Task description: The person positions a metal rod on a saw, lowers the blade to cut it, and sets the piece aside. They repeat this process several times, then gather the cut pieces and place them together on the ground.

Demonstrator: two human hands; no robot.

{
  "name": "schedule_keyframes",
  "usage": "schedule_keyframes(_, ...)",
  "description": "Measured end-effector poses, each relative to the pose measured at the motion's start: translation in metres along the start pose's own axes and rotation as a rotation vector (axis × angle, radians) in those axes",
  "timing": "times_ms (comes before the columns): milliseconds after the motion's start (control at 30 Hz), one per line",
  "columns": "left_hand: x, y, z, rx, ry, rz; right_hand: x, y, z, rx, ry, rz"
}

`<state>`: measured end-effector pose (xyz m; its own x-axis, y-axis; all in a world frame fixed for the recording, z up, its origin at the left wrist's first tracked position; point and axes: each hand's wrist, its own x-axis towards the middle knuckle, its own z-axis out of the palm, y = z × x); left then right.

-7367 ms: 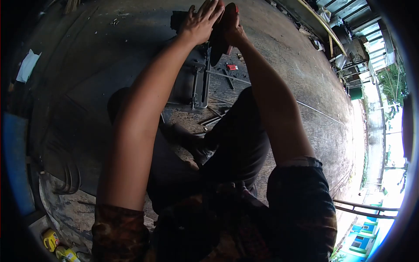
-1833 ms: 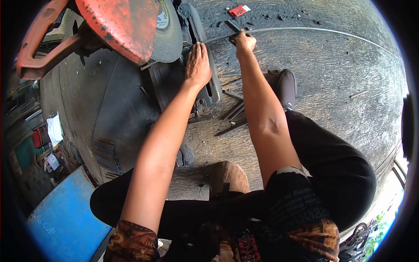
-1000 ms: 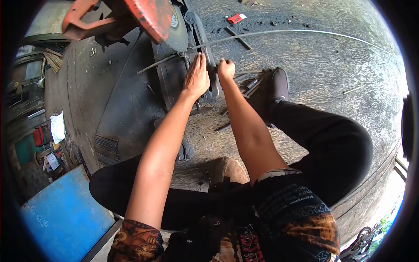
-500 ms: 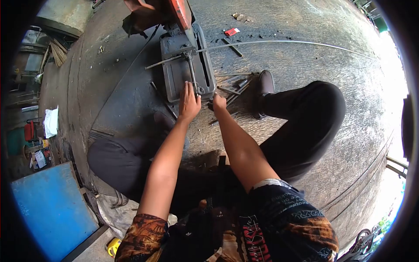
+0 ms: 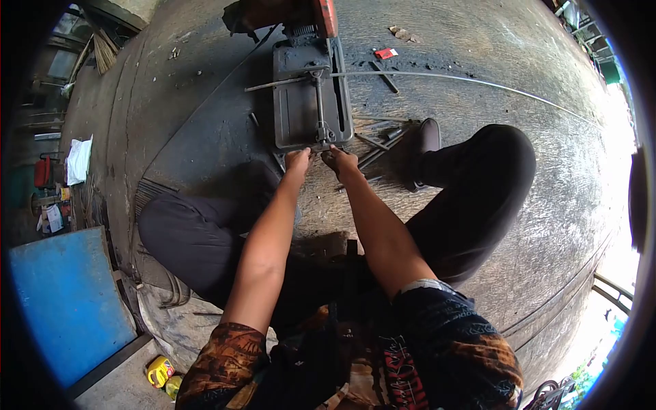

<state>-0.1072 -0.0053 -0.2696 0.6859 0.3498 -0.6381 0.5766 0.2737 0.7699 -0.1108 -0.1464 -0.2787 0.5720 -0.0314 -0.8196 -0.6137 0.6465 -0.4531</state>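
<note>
A cut-off saw (image 5: 294, 123) stands on the floor before me, its red arm (image 5: 329, 17) raised at the top of the view. The vise screw (image 5: 320, 102) runs down its base towards me. A long thin metal rod (image 5: 437, 74) lies across the base at the vise and reaches far to the right. My left hand (image 5: 298, 161) and my right hand (image 5: 340, 162) meet at the front edge of the base. Both have fingers closed at the vise handle (image 5: 326, 140), which they partly cover.
Short metal pieces (image 5: 376, 143) lie right of the saw, near my shoe (image 5: 429, 135). A red packet (image 5: 385, 53) and a dark bar (image 5: 385, 78) lie farther back. To the left are a blue panel (image 5: 68, 301), a white bag (image 5: 78, 161) and a yellow container (image 5: 160, 371).
My left hand has drawn back from along the vise screw to the base's front edge, its fingers now curled. My right hand has come closer to it. The view has shifted slightly.
</note>
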Motion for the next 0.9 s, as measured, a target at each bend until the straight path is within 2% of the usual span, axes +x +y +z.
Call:
schedule_keyframes(67, 0.000, 0.001, -0.004, 0.010, 0.004, -0.036, 0.008, 0.002, -0.001, 0.005, -0.018, -0.010)
schedule_keyframes(167, 0.004, -0.006, -0.010, -0.095, -0.100, -0.020, 0.008, 0.008, 0.000, 0.028, -0.046, -0.044)
schedule_keyframes(233, -0.002, 0.008, -0.009, 0.318, -0.062, 0.001, 0.035, 0.017, 0.004, -0.432, 0.258, -0.281)
schedule_keyframes(267, -0.001, 0.015, -0.010, 0.312, -0.056, -0.005, 0.003, 0.005, 0.017, -0.597, 0.370, -0.491)
schedule_keyframes(300, 0.001, 0.023, -0.010, 0.628, 0.000, 0.086, -0.009, -0.006, 0.025, -0.605, 0.366, -0.488)
schedule_keyframes(333, 0.005, 0.028, -0.013, 0.944, 0.058, 0.177, -0.018, -0.015, 0.033, -0.765, 0.501, -0.594)
schedule_keyframes(367, 0.012, 0.032, -0.019, 0.940, 0.065, 0.170, -0.027, -0.022, 0.039, -0.925, 0.636, -0.701)
schedule_keyframes(433, 0.028, 0.037, -0.033, 0.991, 0.126, 0.276, -0.036, -0.035, 0.050, -0.931, 0.575, -0.691)
schedule_keyframes(467, 0.020, 0.047, -0.037, 1.016, 0.215, 0.355, -0.035, -0.038, 0.053, -0.978, 0.526, -0.794)
schedule_keyframes(500, 0.021, 0.051, -0.042, 1.014, 0.222, 0.348, -0.031, -0.039, 0.056, -1.021, 0.477, -0.896)
schedule_keyframes(533, 0.023, 0.057, -0.049, 1.032, 0.232, 0.248, -0.028, -0.038, 0.058, -1.031, 0.381, -1.021)
schedule_keyframes(567, 0.030, 0.058, -0.057, 1.050, 0.238, 0.150, -0.028, -0.038, 0.062, -1.033, 0.380, -1.017)
schedule_keyframes(633, 0.038, 0.052, -0.068, 1.108, 0.202, 0.099, -0.026, -0.040, 0.069, -1.171, 0.220, -1.173)
schedule_keyframes(700, 0.044, 0.041, -0.073, 1.016, 0.286, 0.066, -0.027, -0.043, 0.073, -1.183, 0.175, -1.195)
schedule_keyframes(800, 0.067, 0.026, -0.081, 1.036, 0.314, 0.014, -0.032, -0.047, 0.076, -1.150, 0.118, -1.131)
schedule_keyframes(833, 0.078, 0.019, -0.085, 1.036, 0.306, 0.008, -0.034, -0.048, 0.077, -1.157, 0.123, -1.126)
schedule_keyframes(900, 0.094, 0.009, -0.088, 1.063, 0.227, -0.138, -0.034, -0.044, 0.074, -1.140, 0.101, -1.105)
